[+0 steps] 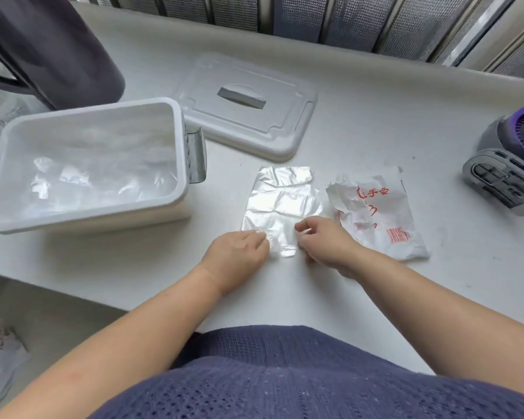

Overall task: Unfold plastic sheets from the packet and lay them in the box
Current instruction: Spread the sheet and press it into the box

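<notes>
A clear plastic sheet (280, 201) lies partly unfolded on the white table, creased across its middle. My left hand (239, 252) pinches its near left edge, and my right hand (324, 241) pinches the near right edge with curled fingers. The torn white packet (375, 216), printed in red, lies just right of the sheet. The open white box (180, 152) stands at the left, with crumpled clear plastic sheets (82, 176) lying in its bottom.
The box's white lid (285, 134), with a slot in its middle, lies behind the sheet. A grey and purple device (508, 170) sits at the right edge. A dark jug (52, 46) stands at the back left. The table's front edge runs near my body.
</notes>
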